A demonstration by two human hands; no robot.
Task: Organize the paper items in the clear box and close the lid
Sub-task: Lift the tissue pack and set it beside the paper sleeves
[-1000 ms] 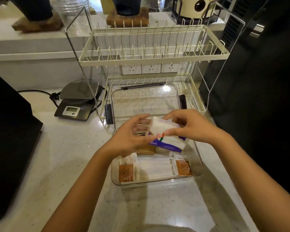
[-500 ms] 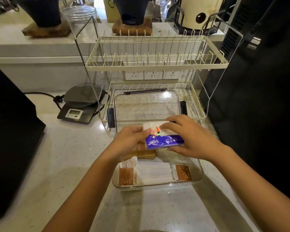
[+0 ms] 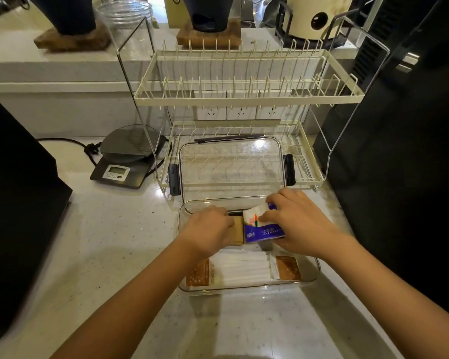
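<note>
— Where are my hands?

— Both forearms reach forward, bare, converging. My left hand (image 3: 208,229) lies palm down, fingers curled under.

— And the right?

— My right hand (image 3: 300,224) is knuckles up, fingers bent and pinching; I can't quite see the thumb. The two hands sit near each other, not touching.

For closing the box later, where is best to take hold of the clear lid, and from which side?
Probably the clear lid by its two short ends, near the dark latches, coming from left and right: it leans against the dish rack, both ends free.
</note>
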